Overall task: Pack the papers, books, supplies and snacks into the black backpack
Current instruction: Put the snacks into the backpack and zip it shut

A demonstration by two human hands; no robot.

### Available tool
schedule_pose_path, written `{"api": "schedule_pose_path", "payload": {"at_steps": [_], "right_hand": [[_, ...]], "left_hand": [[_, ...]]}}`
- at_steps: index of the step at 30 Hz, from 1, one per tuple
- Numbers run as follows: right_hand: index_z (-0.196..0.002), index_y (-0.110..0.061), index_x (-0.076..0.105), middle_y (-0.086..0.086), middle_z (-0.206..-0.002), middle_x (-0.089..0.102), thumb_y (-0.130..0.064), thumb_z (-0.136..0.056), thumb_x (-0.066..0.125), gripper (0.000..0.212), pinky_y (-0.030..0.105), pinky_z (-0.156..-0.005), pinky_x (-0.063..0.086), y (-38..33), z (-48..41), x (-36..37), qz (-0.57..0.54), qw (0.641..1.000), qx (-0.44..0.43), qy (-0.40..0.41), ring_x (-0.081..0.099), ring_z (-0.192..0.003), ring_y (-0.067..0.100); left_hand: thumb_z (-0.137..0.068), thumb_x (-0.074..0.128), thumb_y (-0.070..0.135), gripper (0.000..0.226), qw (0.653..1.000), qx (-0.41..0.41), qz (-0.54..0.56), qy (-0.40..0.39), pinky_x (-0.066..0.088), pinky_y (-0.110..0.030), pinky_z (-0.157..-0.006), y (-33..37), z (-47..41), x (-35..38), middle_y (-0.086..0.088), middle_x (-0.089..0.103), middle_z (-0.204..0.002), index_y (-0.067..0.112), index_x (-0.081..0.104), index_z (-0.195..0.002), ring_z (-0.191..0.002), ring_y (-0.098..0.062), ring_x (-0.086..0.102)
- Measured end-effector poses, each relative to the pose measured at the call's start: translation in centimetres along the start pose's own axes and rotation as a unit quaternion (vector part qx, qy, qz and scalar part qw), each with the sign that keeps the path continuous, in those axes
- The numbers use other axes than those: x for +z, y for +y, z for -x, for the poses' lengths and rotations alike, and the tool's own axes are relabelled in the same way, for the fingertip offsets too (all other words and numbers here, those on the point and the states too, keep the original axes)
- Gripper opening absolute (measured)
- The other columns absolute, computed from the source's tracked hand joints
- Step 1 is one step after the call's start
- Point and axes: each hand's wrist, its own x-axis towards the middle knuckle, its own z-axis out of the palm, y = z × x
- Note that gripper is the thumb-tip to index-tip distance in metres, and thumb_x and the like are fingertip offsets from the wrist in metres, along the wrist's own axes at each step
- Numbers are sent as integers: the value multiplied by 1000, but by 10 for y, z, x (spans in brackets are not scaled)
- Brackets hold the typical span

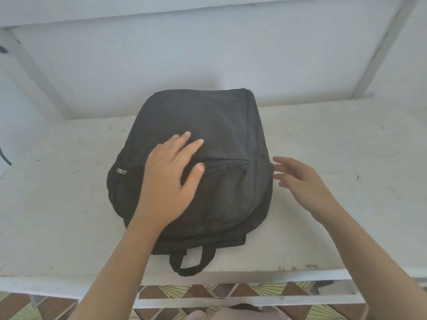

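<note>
The black backpack point(221, 125) lies flat on a white table point(346, 204), its front face up and its carry loop point(191, 259) hanging toward me over the near edge. All its zippers look shut; a metal zipper pull point(121, 171) shows on its left side. My left hand point(171, 179) rests flat on the front of the bag, fingers spread, holding nothing. Just off the bag's right edge, my right hand point(302, 181) hovers with its fingers apart and their tips close to the side seam. No papers, books, supplies or snacks are in view.
The white table runs up against a pale wall point(208, 54) with a raised ledge behind the bag. A white rail point(254, 301) runs below the near edge, with a patterned tiled floor point(208, 292) beneath. A dark cord point(4, 155) shows at the far left.
</note>
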Motion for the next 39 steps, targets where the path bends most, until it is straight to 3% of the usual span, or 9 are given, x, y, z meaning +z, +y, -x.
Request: {"api": "schedule_pose_path", "payload": {"at_steps": [4,8,11,15,20,27,31,35,39], "right_hand": [[-121,-20,62,-6,-108,68,-13,-93,52,31,27,-90,47,4,-4,5,78,996,-41,-5,62,-101,8],[-90,-11,69,-1,-89,68,-22,-92,56,17,25,-77,47,5,-10,6,111,992,-51,36,62,-86,17],[-74,-17,61,-6,-75,60,-18,-91,55,17,11,-61,36,8,-7,1,202,972,-109,49,56,-71,13],[-57,-23,35,-6,-58,39,-13,-85,49,34,21,-52,27,11,9,0,259,946,-172,95,38,-56,9],[-58,-21,37,-6,-57,37,-29,-76,38,20,18,-47,23,20,34,13,272,927,-234,113,37,-52,12],[-71,-19,48,-15,-67,32,-23,-83,39,16,9,-49,29,36,76,35,257,922,-266,118,32,-57,8],[-68,-13,55,-13,-68,36,-20,-81,42,20,4,-45,18,28,99,45,309,899,-285,124,25,-50,5],[-67,-14,53,-13,-68,37,-20,-80,44,17,4,-46,16,25,118,65,298,905,-285,108,23,-50,0],[-67,-14,52,-9,-66,39,-19,-79,47,14,6,-48,15,23,135,89,292,902,-299,103,25,-51,3]], "left_hand": [[-94,33,45,50,998,-4,-54,-42,4,-37,-115,-4,3,25,3,27,-154,34,32,-143,-142,-17,20],[-95,31,45,53,995,-3,-85,-45,1,-38,-116,-11,14,34,1,19,-156,35,23,-146,-144,-18,13],[-95,29,45,53,995,-6,-89,-41,-1,-37,-116,-11,19,35,1,18,-156,34,23,-146,-144,-19,13],[-94,30,44,54,995,-4,-94,-38,-1,-37,-115,-12,19,37,-1,19,-156,33,24,-146,-144,-19,13],[-94,32,42,54,994,-1,-98,-38,-2,-37,-116,-13,20,38,-1,17,-157,31,23,-147,-144,-19,11],[-94,32,41,55,994,2,-98,-43,2,-40,-115,-12,20,38,-4,20,-156,30,23,-147,-143,-23,14],[-94,35,41,54,995,3,-87,-42,4,-42,-114,-10,19,36,-5,22,-155,29,28,-146,-143,-26,18],[-92,43,34,53,999,-14,12,-39,-1,-33,-115,-4,23,26,-1,25,-154,27,34,-144,-143,-19,16],[-90,51,21,33,986,-37,148,61,31,-21,-104,16,57,4,4,57,-123,14,58,-122,-118,-12,48]]}}
